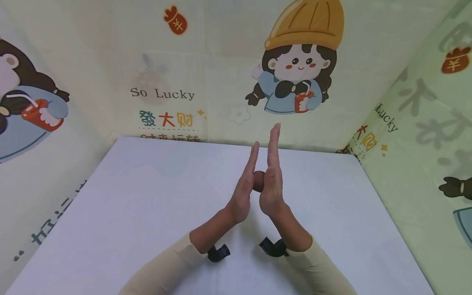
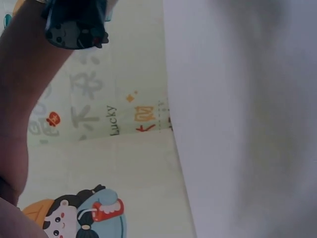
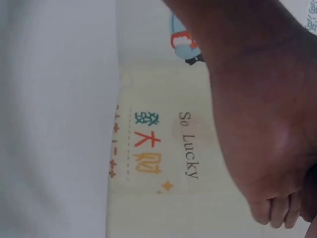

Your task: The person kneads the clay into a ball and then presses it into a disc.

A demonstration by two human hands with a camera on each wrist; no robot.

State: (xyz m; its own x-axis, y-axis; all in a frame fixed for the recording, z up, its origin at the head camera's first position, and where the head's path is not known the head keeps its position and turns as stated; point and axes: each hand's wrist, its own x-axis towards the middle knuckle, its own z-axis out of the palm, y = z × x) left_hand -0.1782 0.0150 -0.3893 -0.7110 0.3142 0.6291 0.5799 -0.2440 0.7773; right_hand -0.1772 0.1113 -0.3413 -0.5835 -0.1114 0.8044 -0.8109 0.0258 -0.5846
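Note:
A small brown ball (image 1: 259, 181) sits between two facing palms in the head view, above the white table. My left hand (image 1: 244, 190) presses it from the left, its fingers straight and pointing up and away. From the other side my right hand (image 1: 273, 180) presses the ball with straight fingers, its thumb overlapping the ball's edge. The hands lean toward each other, with a gap between the palms that the ball fills. At the right edge of the right wrist view, part of the dark ball (image 3: 309, 196) shows beside fingertips.
The white table (image 1: 166, 213) spreads beneath both arms. Behind it hangs a pale cloth wall (image 1: 221, 73) printed with cartoon figures and lettering, continuing at both sides. Black wrist-worn devices, one by the left sleeve (image 1: 166, 262) and one by the right sleeve (image 1: 317, 266), stick out inward.

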